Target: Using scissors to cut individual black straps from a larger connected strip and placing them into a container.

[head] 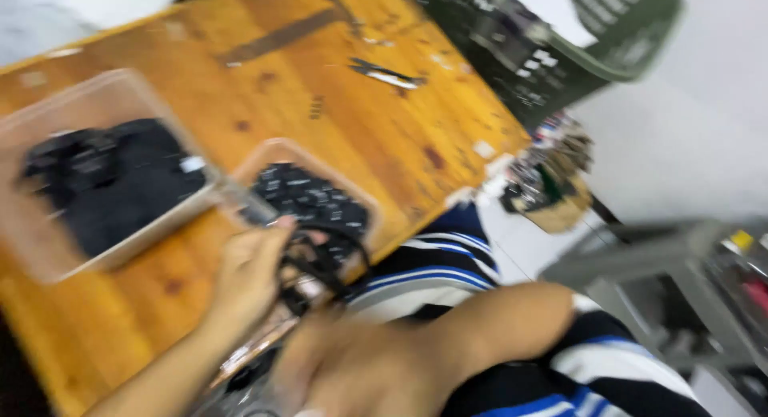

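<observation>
1. Head view, looking down at a slant and blurred by motion: I sit at an orange-brown wooden table [352, 121], with my lap in a blue, white and black striped garment [448, 273] below its edge.
2. My left hand [248, 277] is curled shut around a loop of black cable [328, 261], gripping it just in front of the table's near edge, above my lap.
3. My right hand [360, 369] sits low in the picture, close beside the left and under the loop. It is too blurred for me to tell whether it grips the cable or is only near it.
4. Just beyond the loop, a small clear tray [264, 157] holds a heap of small black parts [312, 197]. A larger clear tray [48, 121] to the left holds a bigger dark pile.
5. Further up the table lies a small dark tool [388, 73], well apart from my hands. A dark green plastic crate [560, 57] stands at the table's far right.
6. My judgement of progress: 1 cable is in hand and both trays are well filled, but the blur hides which pieces are finished and how many remain.
</observation>
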